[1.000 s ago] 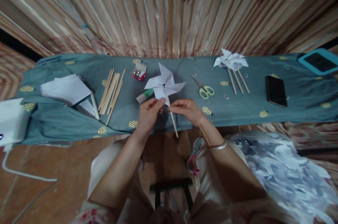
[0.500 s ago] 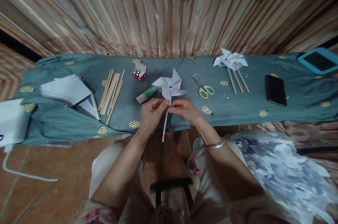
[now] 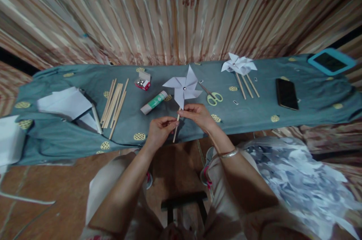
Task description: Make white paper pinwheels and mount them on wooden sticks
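A white paper pinwheel (image 3: 183, 88) with a silver pin at its centre faces up on a thin wooden stick. My right hand (image 3: 198, 116) pinches that stick just below the paper blades. Lower on the stick, the thumb and fingers of my left hand (image 3: 161, 130) close round it. Left of the pinwheel lies a green and white glue stick (image 3: 154, 102). Green-handled scissors (image 3: 214, 98) rest to its right. Behind the glue stick stands a small open red box of pins (image 3: 143, 81).
Loose wooden sticks (image 3: 115, 104) and white paper sheets (image 3: 66, 104) lie at the left. Finished pinwheels (image 3: 239, 64), a dark phone (image 3: 287, 94) and a blue-framed tablet (image 3: 330, 62) are at the right. A bag of paper scraps (image 3: 305, 183) sits below the cloth-covered table (image 3: 254, 117).
My left hand has slid down the stick, away from the blades. The pinwheel has risen slightly, and my right hand stays just under it. The view has shifted a little.
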Available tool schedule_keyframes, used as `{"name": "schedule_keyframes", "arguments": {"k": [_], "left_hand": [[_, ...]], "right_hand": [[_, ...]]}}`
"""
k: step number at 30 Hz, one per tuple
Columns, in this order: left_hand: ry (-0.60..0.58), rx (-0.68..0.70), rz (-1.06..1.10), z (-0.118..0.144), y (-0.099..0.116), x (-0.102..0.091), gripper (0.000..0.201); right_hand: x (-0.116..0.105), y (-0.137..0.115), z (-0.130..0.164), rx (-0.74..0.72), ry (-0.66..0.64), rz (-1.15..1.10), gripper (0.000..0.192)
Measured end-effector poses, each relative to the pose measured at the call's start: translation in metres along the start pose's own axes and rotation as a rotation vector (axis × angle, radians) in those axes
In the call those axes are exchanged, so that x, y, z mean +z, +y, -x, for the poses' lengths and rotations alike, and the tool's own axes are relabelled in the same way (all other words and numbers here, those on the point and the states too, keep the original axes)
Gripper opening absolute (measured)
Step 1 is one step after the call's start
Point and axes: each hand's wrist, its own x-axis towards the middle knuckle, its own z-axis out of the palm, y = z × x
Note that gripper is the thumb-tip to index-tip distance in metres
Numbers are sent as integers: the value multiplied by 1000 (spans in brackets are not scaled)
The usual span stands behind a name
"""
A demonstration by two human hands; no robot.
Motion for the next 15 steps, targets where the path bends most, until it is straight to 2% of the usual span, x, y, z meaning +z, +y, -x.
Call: {"name": "schedule_keyframes", "arguments": {"k": [5, 7, 11, 15], "left_hand": [[5, -24, 53, -1, 1, 0, 22], [15, -30, 49, -2, 1, -1, 24], [-18, -42, 47, -3, 0, -1, 25], [-43, -29, 35, -3, -3, 1, 24]], "right_hand": [[-13, -9, 0, 55, 57, -90, 38], [-24, -13, -1, 72, 156, -142, 40], [-42, -18, -4, -24, 343, -243, 42], [-44, -17, -9, -67, 341, -255, 38]]}}
